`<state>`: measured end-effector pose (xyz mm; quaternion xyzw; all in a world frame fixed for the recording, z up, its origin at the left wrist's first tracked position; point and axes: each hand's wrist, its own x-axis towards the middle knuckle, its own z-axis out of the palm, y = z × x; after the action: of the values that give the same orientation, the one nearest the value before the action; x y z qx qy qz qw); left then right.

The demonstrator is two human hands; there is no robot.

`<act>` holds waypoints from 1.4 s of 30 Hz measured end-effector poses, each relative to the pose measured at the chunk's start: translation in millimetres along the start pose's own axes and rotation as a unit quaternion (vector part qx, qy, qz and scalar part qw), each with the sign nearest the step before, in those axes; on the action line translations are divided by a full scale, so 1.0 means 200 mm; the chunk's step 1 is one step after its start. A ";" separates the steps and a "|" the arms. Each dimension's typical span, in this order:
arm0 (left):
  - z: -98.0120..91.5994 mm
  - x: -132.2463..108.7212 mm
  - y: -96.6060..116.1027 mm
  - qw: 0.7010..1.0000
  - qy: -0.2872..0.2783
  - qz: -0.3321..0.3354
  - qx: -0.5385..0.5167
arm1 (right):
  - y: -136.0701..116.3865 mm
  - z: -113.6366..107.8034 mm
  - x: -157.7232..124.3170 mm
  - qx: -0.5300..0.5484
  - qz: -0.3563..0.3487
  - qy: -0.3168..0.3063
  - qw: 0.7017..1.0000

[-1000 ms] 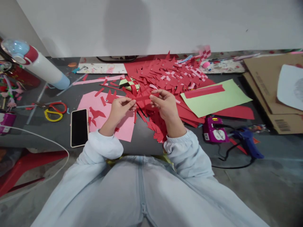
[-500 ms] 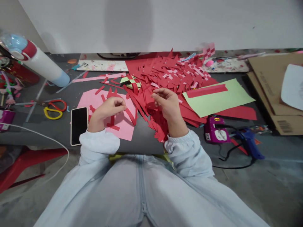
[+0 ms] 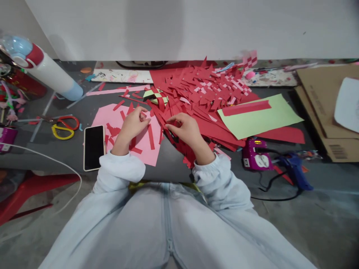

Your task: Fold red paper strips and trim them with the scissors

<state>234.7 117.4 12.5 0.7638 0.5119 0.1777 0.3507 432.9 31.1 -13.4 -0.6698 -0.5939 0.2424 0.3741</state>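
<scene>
My left hand (image 3: 134, 126) hovers over a pink paper sheet (image 3: 153, 158), its fingers bent and apart with nothing seen between them. Under and beside it, several short red strips lie on the sheet; one red strip (image 3: 151, 136) is just right of the fingers. My right hand (image 3: 186, 130) is at the left edge of a pile of cut red paper (image 3: 193, 80). Its thumb and forefinger are pinched on a red paper strip (image 3: 162, 120), whose far part merges with the other strips. A woven green, black and red paper piece (image 3: 155, 96) sits beyond the hands.
To the left are a phone (image 3: 94, 147), scissors (image 3: 64, 129) and a white bottle (image 3: 53, 74). On the right lie a green sheet (image 3: 252, 123), a purple box (image 3: 256, 155), a blue glue gun (image 3: 295, 170) with its cord, and cardboard (image 3: 316, 101).
My left hand has let go of a red strip, which now lies on the pink sheet, and has moved slightly up. My right hand has come left and down to the red strips.
</scene>
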 end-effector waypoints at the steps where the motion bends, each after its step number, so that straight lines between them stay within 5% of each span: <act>1: 0.01 0.00 0.00 1.000 0.026 -0.013 -0.006 | -0.01 0.01 -0.01 -0.056 -0.013 -0.006 0.998; 4: 0.02 0.01 -0.01 0.999 0.038 -0.021 -0.025 | -0.04 0.02 -0.02 -0.163 -0.018 -0.026 0.986; 10: 0.03 0.01 0.01 0.996 -0.085 0.017 -0.020 | -0.04 0.04 -0.03 -0.198 -0.021 -0.047 0.979; 19: 0.06 -0.01 0.04 0.977 -0.159 0.013 -0.143 | -0.03 0.04 -0.02 0.060 0.026 -0.044 0.997; 25: 0.04 -0.01 0.07 0.962 -0.101 -0.031 -0.252 | -0.04 0.04 -0.03 0.292 0.040 -0.107 0.950; 31: 0.04 0.01 0.04 0.947 -0.063 -0.037 -0.313 | -0.07 0.00 -0.04 0.287 -0.001 -0.187 0.939; 42: 0.06 0.02 0.04 0.946 0.054 -0.064 -0.314 | -0.08 -0.03 -0.04 0.316 0.006 -0.195 0.929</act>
<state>248.8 114.2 10.9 0.5700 0.4958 0.3479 0.5552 427.1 21.8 2.2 -0.4604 -0.5438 0.5453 0.4416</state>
